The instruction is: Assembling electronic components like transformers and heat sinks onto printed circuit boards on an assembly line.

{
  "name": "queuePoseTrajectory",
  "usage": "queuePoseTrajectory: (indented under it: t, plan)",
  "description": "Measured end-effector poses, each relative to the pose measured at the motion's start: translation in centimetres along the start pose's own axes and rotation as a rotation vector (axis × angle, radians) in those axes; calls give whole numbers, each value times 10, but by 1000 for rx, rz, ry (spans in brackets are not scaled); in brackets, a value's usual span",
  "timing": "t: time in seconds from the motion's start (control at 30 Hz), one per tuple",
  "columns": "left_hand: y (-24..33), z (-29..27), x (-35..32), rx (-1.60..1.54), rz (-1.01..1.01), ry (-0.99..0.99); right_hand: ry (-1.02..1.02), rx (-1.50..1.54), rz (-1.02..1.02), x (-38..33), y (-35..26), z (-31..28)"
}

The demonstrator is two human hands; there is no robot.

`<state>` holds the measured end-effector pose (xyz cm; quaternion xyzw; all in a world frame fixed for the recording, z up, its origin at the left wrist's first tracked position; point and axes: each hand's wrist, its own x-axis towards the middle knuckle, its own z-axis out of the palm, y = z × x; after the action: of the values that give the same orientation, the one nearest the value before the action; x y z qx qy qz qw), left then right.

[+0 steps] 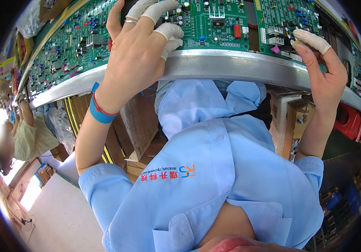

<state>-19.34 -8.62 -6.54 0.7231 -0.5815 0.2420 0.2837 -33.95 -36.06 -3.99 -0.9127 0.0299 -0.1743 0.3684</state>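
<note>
A metal rail (231,67) edges the line of green boards. Our left hand (140,40) curls over the middle board (214,25), fingers bent on a dark part. Our right hand (321,63) pinches at the right board (281,17), lying directly ahead.

Boards (214,25) side by side on conveyor, behind rail (214,67). Left hand (136,46) on middle board; right hand (321,69) at right board (279,17). Co-worker (27,134) far left.
</note>
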Motion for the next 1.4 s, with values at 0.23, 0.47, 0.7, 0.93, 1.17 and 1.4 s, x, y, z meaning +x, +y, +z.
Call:
queuePoseTrajectory:
  t: [0.23,0.47,0.7,0.93,1.17,1.4]
  plan:
    - [24,-23,3,252,-213,-357,181,113,52,6,10,-22]
    - [12,-74,-5,382,-410,-225,342,47,101,14,18,-49]
    - [19,-189,-116,1030,-771,-18,304,-234,271,12,79,-83]
    - [103,-258,-266,1348,-1361,-326,218,-278,117,43,66,-57]
    - [109,-191,-328,1051,-1493,-273,131,-110,3,63,40,-26]
    - [88,-182,-326,1022,-1621,-381,205,-200,21,49,58,-49]
